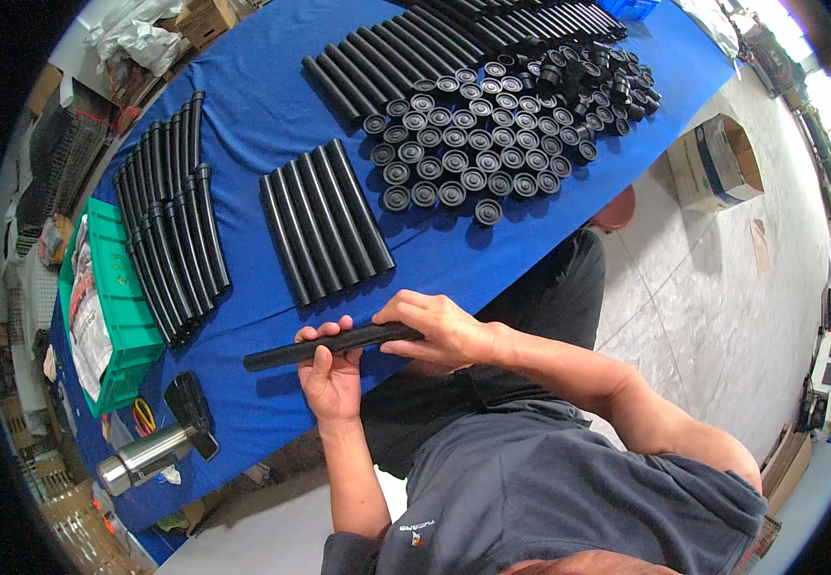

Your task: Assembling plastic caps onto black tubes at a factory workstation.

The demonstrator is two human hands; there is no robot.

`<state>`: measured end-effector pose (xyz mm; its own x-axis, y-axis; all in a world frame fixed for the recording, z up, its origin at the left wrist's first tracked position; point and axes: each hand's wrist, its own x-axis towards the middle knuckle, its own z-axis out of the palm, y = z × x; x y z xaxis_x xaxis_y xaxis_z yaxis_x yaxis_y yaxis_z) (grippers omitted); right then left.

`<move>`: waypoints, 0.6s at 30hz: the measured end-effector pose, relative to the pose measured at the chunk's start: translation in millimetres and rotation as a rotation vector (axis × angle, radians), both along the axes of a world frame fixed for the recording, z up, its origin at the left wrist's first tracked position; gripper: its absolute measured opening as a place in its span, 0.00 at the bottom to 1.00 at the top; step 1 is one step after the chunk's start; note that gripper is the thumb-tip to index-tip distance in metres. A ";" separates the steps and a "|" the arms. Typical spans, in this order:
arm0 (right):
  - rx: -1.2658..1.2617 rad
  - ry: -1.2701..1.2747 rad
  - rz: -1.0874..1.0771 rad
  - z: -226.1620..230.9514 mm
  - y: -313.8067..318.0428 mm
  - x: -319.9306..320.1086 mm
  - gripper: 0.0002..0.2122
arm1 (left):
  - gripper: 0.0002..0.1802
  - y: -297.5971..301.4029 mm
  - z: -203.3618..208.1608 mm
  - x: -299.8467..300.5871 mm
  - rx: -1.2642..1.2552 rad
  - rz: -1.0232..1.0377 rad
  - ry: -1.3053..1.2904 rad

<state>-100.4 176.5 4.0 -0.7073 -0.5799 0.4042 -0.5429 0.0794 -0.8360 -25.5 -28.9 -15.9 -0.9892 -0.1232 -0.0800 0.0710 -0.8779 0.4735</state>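
Observation:
A black tube (277, 356) lies nearly level across my two hands, over the near edge of the blue-covered table. My left hand (330, 379) supports it from beneath, thumb and fingers curled around its middle. My right hand (439, 331) grips its right end from above, and the palm hides that end. Just beyond, a row of several black tubes (324, 220) lies side by side on the cloth. To the right of that row, many round black caps (473, 144) stand in a tight cluster, ringed faces up.
More black tubes (377, 62) lie at the back. Capped-looking tubes (171, 220) are stacked at left beside a green crate (120, 307). A black-headed mallet (192, 414), its handle beside a steel cylinder (142, 460), lies front left. A cardboard box (713, 163) stands on the floor at right.

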 end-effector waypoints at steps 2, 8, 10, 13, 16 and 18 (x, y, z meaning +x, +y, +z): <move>0.116 -0.178 0.124 11.2 5.4 -8.3 0.19 | 0.16 -0.3 -0.2 0.5 -0.003 0.006 0.016; 0.105 -0.126 0.091 3.4 1.2 -6.9 0.18 | 0.16 4.6 8.0 -2.4 -0.005 0.041 -0.038; 0.117 -0.142 0.097 3.8 2.6 -5.6 0.18 | 0.15 0.2 0.3 -1.9 -0.019 0.002 0.030; 0.119 -0.141 0.103 4.7 2.5 -6.2 0.18 | 0.15 -3.0 -5.2 -0.1 -0.041 -0.035 0.101; 0.113 -0.127 0.101 2.7 1.9 -6.5 0.17 | 0.16 -0.9 -1.8 -0.4 -0.036 -0.012 0.053; 0.115 -0.130 0.098 -1.5 0.9 -4.1 0.17 | 0.17 4.1 5.0 -1.1 -0.023 0.010 0.002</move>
<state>-104.5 177.4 2.4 -0.6872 -0.6857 0.2399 -0.4406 0.1309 -0.8881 -26.6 -24.8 -11.0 -0.9880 -0.1349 -0.0746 0.0809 -0.8659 0.4936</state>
